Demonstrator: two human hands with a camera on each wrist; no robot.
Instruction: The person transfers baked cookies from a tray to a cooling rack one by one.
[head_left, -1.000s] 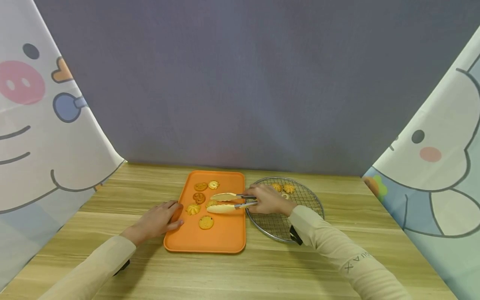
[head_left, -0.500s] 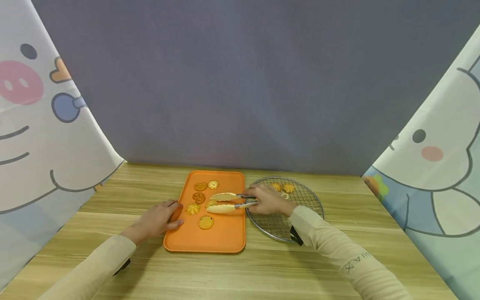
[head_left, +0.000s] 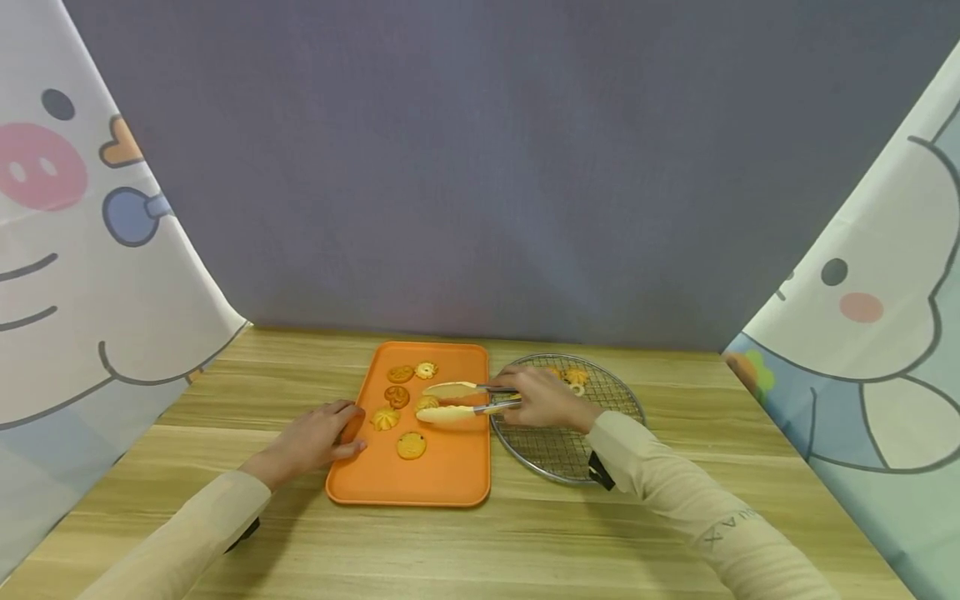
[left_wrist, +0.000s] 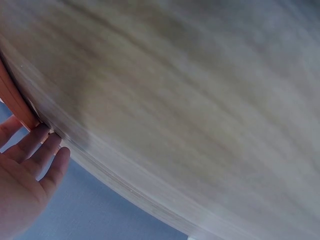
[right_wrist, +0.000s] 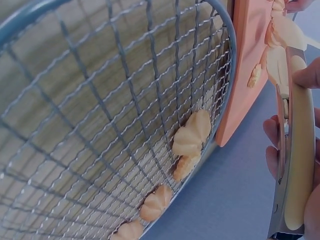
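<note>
My right hand (head_left: 543, 397) grips metal tongs with cream tips, and in the right wrist view the tongs (right_wrist: 301, 150) lie along the fingers. The tips stand apart over the orange tray (head_left: 446, 479), either side of a ridged yellow cookie (head_left: 427, 402). My left hand (head_left: 315, 437) rests at the tray's left edge, thumb and fingertips on the rim. In the left wrist view the fingers (left_wrist: 35, 150) reach loosely to the tray's rim (left_wrist: 17, 102). Left of the tongs lie a swirl cookie (head_left: 386, 418), a round cookie (head_left: 411, 445) and a brown cookie (head_left: 397, 397).
Right of the tray stands a round wire rack (head_left: 551, 458), partly under my right forearm. It bears several cookies, among them a piped cookie (right_wrist: 192, 132) by its rim. Farther back on the tray sit a ring-like cookie (head_left: 426, 369) and an oval cookie (head_left: 401, 373). A grey cloth hangs behind the table.
My right hand and the tongs have shifted slightly right. The ridged cookie between the tips has moved a little up and right and shows more clearly. My left hand stays at the tray edge.
</note>
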